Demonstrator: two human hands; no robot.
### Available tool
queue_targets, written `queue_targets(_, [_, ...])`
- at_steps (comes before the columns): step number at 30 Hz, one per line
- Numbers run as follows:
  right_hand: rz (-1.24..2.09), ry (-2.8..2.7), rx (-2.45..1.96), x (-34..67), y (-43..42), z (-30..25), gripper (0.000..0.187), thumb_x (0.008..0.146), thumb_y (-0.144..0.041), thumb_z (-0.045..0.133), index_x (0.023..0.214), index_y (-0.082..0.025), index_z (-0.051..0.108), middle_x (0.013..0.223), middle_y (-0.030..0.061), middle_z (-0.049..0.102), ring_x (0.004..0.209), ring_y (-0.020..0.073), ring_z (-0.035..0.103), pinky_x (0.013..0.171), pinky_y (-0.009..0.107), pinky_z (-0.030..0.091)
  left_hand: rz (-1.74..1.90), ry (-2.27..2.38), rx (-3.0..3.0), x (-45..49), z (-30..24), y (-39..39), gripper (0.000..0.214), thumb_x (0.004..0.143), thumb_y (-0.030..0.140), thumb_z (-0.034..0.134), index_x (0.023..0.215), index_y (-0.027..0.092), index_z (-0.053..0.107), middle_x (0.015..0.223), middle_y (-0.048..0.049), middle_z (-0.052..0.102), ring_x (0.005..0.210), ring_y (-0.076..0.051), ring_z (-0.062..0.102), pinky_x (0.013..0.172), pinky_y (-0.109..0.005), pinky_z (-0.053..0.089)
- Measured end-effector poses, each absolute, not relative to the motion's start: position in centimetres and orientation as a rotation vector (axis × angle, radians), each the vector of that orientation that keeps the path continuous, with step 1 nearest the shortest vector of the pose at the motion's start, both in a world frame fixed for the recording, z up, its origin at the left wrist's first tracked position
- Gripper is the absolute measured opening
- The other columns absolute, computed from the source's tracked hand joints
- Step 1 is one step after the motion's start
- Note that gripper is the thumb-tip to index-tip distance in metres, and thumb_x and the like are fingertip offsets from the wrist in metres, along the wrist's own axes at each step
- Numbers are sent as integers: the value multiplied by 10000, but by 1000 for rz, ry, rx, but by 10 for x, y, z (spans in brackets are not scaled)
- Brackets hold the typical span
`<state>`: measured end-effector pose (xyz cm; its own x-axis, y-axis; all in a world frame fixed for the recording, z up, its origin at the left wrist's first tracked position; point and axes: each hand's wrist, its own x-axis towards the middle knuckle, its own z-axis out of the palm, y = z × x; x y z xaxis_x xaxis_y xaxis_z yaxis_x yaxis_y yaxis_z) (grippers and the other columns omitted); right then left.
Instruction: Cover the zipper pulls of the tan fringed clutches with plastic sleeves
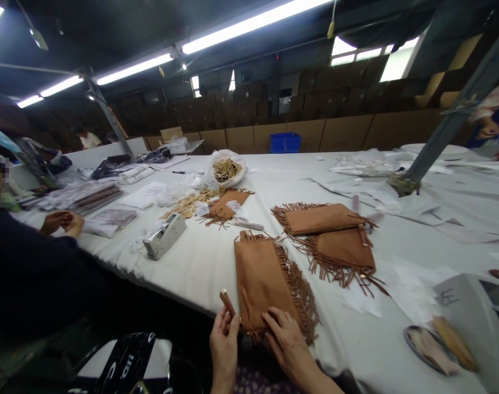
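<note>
A brown fringed pouch lies flat at the table's front edge, its fringe spread along the top and right side. My left hand is closed around a brown strap that sticks up at the pouch's lower left corner. My right hand rests on the lower part of the pouch with its fingers stretched out. Two more fringed pouches lie overlapping to the right. Farther back is another brown fringed piece, partly covered by scraps.
A tape dispenser stands left of the pouch, near the edge. Behind it are loose tan tags and a plastic bag of tan pieces. At far left a co-worker's hands are by packed goods. A grey machine stands right.
</note>
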<state>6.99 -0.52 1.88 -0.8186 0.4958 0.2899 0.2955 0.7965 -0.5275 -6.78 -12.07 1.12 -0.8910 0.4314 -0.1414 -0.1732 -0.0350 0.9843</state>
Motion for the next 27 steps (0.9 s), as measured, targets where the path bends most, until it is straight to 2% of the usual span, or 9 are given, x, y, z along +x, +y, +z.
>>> queue_targets(5, [1158,-2374,-701,70,7,36,337,862,-289,524,1161,-175,632,1197,129,618,1108,253,567,989,405,441,1758,2057,644,-71,17,-118,431,826,490,540,1048,141,661,1068,-136,711,1016,-264,646,914,-379,499])
queue_targets(8, [1457,-2167,-739,64,17,55,481,834,-340,574,1269,-137,556,1176,127,643,1041,239,607,936,379,478,1634,2160,918,-65,23,-115,393,887,462,442,1000,164,672,1000,-122,714,957,-243,655,874,-375,519])
queue_targets(11, [1596,-2036,-626,57,19,72,587,782,-274,627,1339,-147,491,1174,95,658,1020,220,622,905,350,490,1519,2214,1185,-57,27,-113,391,927,413,374,1014,172,669,964,-120,710,932,-233,654,869,-388,526])
queue_targets(13, [1576,-2024,-607,54,16,80,452,790,-241,608,1235,-159,590,1084,71,698,971,211,639,870,329,495,1420,2254,1352,-55,28,-114,382,940,378,355,1044,181,667,963,-119,711,932,-232,651,872,-406,529])
queue_targets(15, [1505,-2063,-631,54,13,87,271,806,-212,577,1046,-165,694,944,54,728,875,197,656,801,298,498,1326,2241,1534,-55,26,-116,357,939,360,376,1064,187,662,977,-119,711,933,-233,648,861,-414,538])
queue_targets(17, [1418,-2134,-614,56,10,91,195,792,-163,574,909,-170,729,851,41,729,799,178,655,738,262,487,1278,2177,1706,-59,20,-116,338,930,362,415,1098,181,646,1026,-126,705,967,-237,645,864,-406,544])
queue_targets(20, [1261,-2215,-575,59,8,92,186,761,-103,591,854,-175,735,796,27,718,727,148,638,671,219,459,1296,2117,1902,-65,7,-112,337,929,366,432,1105,162,633,1031,-126,715,960,-222,664,833,-344,560])
queue_targets(22, [1148,-2244,-593,62,8,88,171,770,-98,597,848,-176,727,774,22,711,697,136,627,645,204,443,1294,2128,1991,-66,-3,-105,342,941,360,408,1075,152,642,958,-118,734,871,-202,688,765,-301,568])
queue_targets(27, [819,-2410,-571,70,8,66,89,817,-158,601,809,-171,689,728,30,688,690,154,623,649,214,438,1210,2065,2117,-65,-15,-93,418,952,398,347,853,193,698,707,-62,728,640,-185,674,612,-284,548])
